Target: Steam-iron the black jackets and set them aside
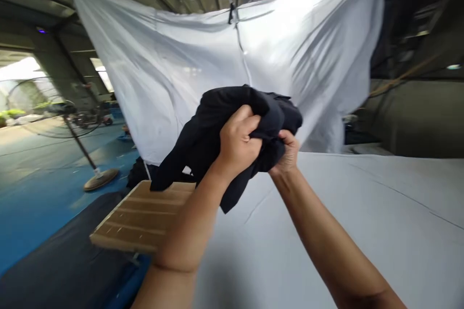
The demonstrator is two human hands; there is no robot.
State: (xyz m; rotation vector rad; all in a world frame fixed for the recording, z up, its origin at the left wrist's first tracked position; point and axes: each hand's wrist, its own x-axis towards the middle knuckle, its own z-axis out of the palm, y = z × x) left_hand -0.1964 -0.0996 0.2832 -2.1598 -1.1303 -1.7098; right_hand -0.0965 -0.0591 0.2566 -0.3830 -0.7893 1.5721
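Note:
A dark navy or black garment [213, 125], bunched up in loose folds, hangs in the air in front of me, above the white table [362, 231]. My left hand [241, 137] grips the cloth near its middle, the fingers curled into the fabric. At the bunch's right edge my right hand [288, 149] pinches the cloth, with the thumb on top and some fingers hidden behind it. One long flap, perhaps a sleeve, droops to the left over a brown cardboard piece. Which kind of garment it is I cannot make out.
The flat brown cardboard [145, 217] lies left of the table. A translucent plastic sheet [203, 53] hangs behind it, tied up by a cord. A pedestal fan [78, 135] stands on the blue floor at left. Dark fabric [65, 256] lies at lower left.

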